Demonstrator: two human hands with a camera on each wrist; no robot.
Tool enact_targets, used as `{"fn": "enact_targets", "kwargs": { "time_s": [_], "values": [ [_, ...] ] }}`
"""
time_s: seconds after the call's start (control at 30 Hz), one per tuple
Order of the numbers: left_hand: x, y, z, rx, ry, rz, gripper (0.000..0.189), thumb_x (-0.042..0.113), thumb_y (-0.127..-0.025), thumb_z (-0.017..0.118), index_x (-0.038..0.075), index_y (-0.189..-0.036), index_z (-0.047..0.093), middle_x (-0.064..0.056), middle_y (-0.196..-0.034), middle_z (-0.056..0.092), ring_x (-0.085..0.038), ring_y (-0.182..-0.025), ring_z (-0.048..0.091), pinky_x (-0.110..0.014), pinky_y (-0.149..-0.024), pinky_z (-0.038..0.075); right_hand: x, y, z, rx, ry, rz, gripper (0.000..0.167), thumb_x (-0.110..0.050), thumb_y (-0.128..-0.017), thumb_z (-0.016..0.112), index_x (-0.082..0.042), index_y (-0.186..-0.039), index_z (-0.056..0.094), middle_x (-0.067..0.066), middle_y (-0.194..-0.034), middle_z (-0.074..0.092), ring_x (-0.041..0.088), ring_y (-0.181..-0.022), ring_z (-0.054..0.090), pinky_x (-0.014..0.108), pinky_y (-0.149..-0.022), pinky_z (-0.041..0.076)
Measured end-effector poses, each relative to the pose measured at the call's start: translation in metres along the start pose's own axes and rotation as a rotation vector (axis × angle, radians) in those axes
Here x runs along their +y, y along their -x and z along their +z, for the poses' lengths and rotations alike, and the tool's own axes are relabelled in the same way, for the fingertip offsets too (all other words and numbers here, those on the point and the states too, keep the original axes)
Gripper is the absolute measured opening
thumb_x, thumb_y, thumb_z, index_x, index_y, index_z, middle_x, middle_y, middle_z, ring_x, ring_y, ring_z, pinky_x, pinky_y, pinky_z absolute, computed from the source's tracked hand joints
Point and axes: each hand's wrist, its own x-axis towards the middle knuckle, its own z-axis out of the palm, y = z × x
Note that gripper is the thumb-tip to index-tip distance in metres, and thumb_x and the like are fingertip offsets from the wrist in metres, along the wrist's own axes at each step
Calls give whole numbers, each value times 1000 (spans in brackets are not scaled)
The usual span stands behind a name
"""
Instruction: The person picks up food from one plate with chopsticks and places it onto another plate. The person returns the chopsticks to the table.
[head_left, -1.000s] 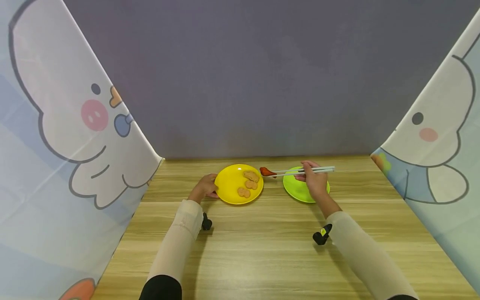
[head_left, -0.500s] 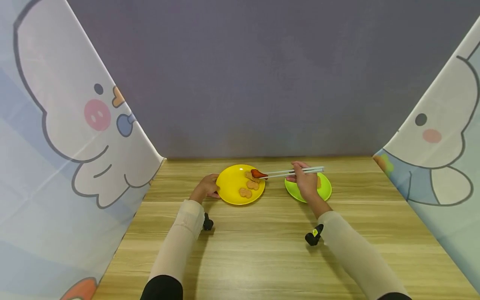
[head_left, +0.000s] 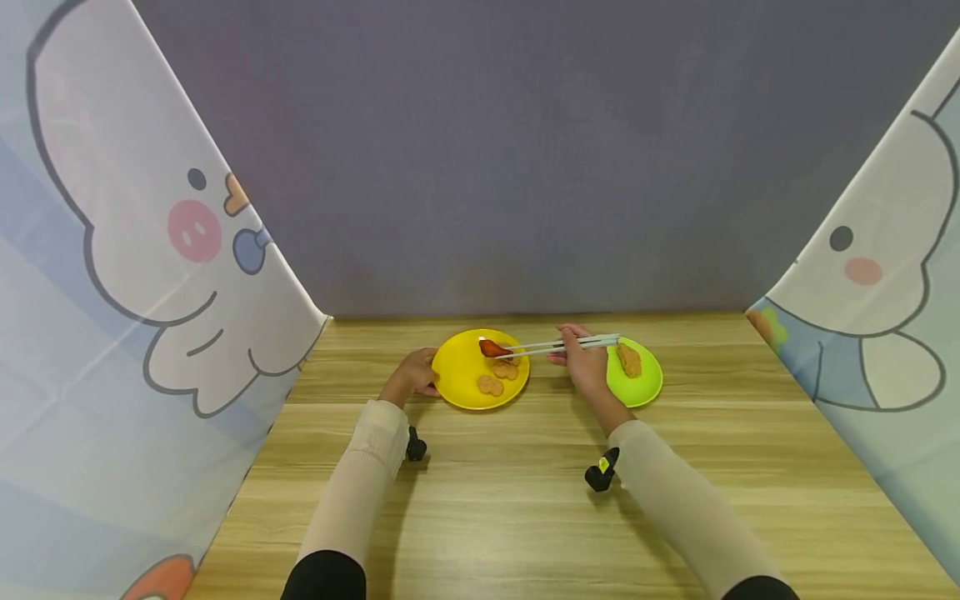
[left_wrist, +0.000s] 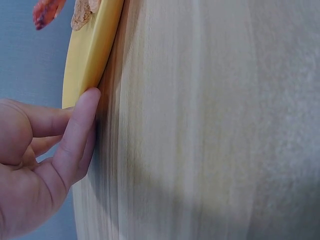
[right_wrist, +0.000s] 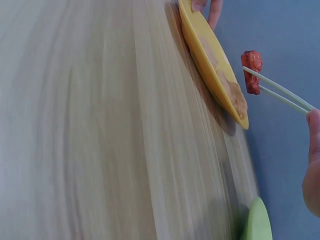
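Note:
My left hand pinches the left rim of a yellow plate, seen close up in the left wrist view. Several golden-brown fried pieces lie on the plate's right side, one partly hidden. My right hand holds a pair of pale chopsticks. Their tips grip a red-brown chicken drumstick, which hangs above the yellow plate, clear of its surface in the right wrist view.
Right of the yellow plate stands a smaller green plate, with one fried piece on it. The wooden table ends at a grey backdrop. Cartoon-printed sheets rise at both sides.
My right hand has moved left with the chopsticks, carrying the drumstick from the gap between the plates to over the yellow plate. The piece on the green plate is uncovered. My left hand stays put.

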Motion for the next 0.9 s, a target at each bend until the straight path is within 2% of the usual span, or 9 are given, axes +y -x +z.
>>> {"fn": "enact_targets", "kwargs": {
  "time_s": [0.23,0.4,0.47,0.7,0.9],
  "values": [
    [0,0,0,0,-3,6,72,-12,-92,56,13,-157,40,-27,-137,56,-25,-87,71,-31,-66,66,6,6,18,24,16,37,34,-21,-105,58,5,-124,67,7,-85,70,13,-64,74,30,-63,65],
    [0,1,-1,-4,-6,-2,71,-11,-93,56,14,-157,39,-27,-139,54,-27,-89,71,-31,-67,66,15,9,28,41,58,42,32,-22,-105,57,2,-122,69,36,-107,67,11,-63,73,29,-63,65],
    [0,0,-1,-4,-5,-2,71,-11,-93,56,14,-157,39,-27,-139,54,-26,-88,72,-31,-67,66,16,10,32,42,56,41,33,-21,-105,56,3,-124,68,43,-113,62,8,-61,72,27,-61,65],
    [-2,-2,-1,2,-8,1,70,-11,-93,55,15,-157,40,-26,-139,54,-23,-84,71,-31,-67,66,18,17,42,43,53,60,35,-19,-105,55,7,-126,66,41,-110,64,6,-58,70,24,-59,64],
    [-1,-1,0,3,-21,9,70,-11,-93,55,14,-157,40,-26,-137,56,-24,-87,71,-31,-67,66,19,20,47,39,78,66,32,-20,-106,55,3,-124,68,41,-114,63,7,-60,70,24,-60,64]
  ]
}}
